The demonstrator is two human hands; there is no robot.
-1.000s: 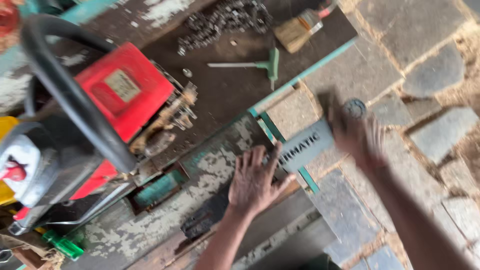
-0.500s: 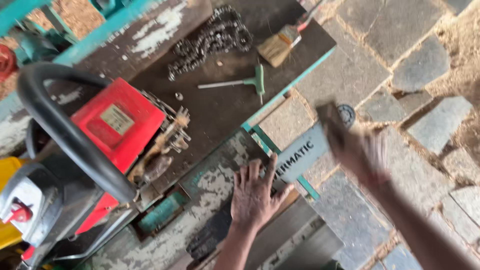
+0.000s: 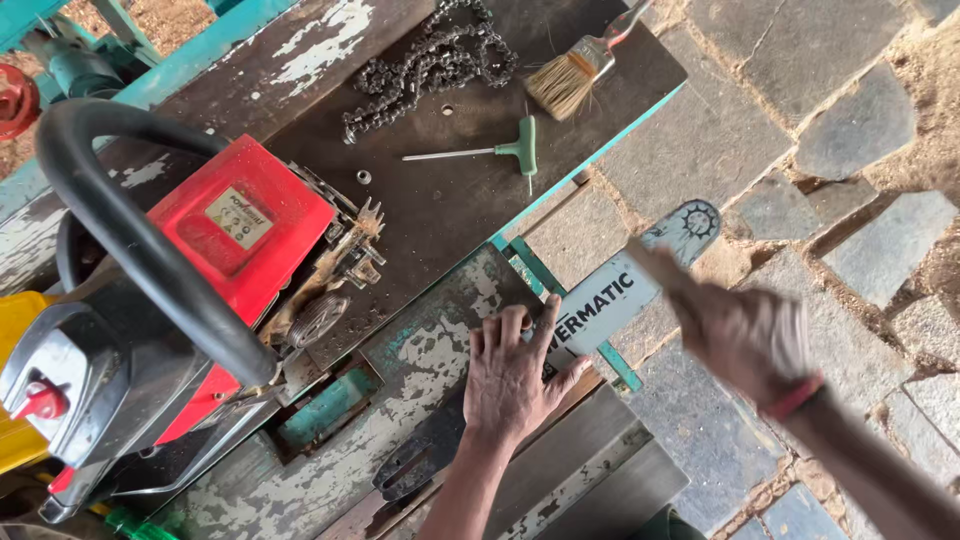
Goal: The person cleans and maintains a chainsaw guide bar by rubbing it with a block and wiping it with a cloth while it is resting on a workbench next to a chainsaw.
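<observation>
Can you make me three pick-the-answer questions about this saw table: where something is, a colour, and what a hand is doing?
1. Where is the brush?
A. on the stone floor
B. on the bench top, by the chain
C. in the left hand

2. What colour is the T-handle key's grip?
A. green
B. red
C. yellow

3. What is the left hand doing?
A. gripping the brush
B. hanging in the air
C. pressing flat on the saw bar

Answers:
1 B, it lies on the dark top beside the chain.
2 A, the crosspiece is green.
3 C, its fingers are spread, palm down on the bar; the right hand is blurred above it.
</observation>
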